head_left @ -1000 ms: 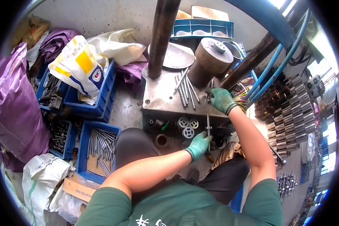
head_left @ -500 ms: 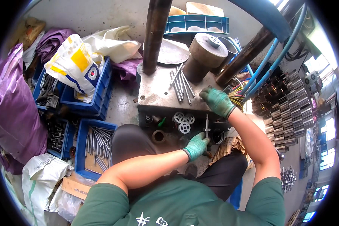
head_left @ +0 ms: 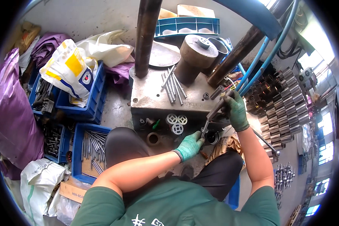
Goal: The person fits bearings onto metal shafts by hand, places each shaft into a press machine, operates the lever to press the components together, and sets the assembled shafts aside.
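Observation:
My left hand point(head_left: 191, 146), in a green glove, is closed round the lower part of a slim metal shaft point(head_left: 204, 129) with a collar. The shaft leans up and to the right. My right hand point(head_left: 237, 111), gloved too, grips a dark metal tube point(head_left: 216, 110), whose lower end meets the top of the shaft; whether it slides over the shaft cannot be told. Behind them is a thick steel plate point(head_left: 150, 98) with loose metal rods point(head_left: 173, 86). A small ring point(head_left: 206, 96) and a short metal cylinder point(head_left: 217, 92) are near its right edge.
Two dark posts point(head_left: 143, 41) flank a heavy round block point(head_left: 196, 56). Slotted discs point(head_left: 177, 129) sit below the plate. A blue bin point(head_left: 77, 150) of rods stands left, stacked metal cylinders point(head_left: 290, 109) right. A ball-ended lever point(head_left: 267, 143) extends beside my right forearm.
My right hand has left the plate's right edge and moved right, now holding the dark tube against the shaft. The shaft has gone from upright to tilted. The view has shifted slightly.

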Motion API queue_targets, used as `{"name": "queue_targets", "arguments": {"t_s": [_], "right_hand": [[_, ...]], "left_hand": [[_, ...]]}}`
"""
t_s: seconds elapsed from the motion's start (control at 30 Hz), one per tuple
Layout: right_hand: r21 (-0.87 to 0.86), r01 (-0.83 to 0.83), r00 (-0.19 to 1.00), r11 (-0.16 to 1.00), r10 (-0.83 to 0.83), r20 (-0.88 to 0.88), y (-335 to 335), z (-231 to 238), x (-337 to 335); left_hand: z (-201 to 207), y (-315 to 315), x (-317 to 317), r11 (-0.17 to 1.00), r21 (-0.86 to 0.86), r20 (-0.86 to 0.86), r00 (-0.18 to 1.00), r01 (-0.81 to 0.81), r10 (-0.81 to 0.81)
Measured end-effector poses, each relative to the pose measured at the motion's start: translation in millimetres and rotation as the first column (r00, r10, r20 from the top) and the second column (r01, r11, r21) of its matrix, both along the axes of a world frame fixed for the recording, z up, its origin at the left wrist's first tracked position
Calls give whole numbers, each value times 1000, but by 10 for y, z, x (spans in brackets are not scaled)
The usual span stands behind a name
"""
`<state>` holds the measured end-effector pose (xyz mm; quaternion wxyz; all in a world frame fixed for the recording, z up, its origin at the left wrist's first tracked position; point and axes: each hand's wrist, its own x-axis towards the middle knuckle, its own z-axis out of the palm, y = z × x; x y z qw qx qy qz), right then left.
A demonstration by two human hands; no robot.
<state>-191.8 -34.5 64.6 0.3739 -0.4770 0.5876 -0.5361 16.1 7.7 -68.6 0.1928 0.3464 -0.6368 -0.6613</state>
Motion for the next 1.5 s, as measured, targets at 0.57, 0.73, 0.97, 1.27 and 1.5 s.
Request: {"name": "queue_targets", "arguments": {"t_s": [0.57, 0.73, 0.97, 1.27, 1.5], "right_hand": [[204, -196, 777, 959, 279, -564, 1322, 610, -60], [-36, -150, 67, 988, -26, -997, 1925, 1273, -483], [-116, 145, 195, 983, -143, -970, 2481, 876, -1320], [-593, 127, 271, 795, -603, -750, 1117, 1276, -1648], [-419, 355, 210, 836, -508, -835, 435, 1627, -1739]], "left_hand": [[155, 111, -36, 831, -547, 16, 994, 103, -112], [71, 144, 102, 845, -534, -118, 992, -29, -41], [549, -391, 160, 934, -131, -617, 765, -333, 187], [1886, -1920, 152, 730, -131, -776, 528, -670, 345], [2152, -2744, -235, 609, -110, -724, 483, -786, 492]]}}
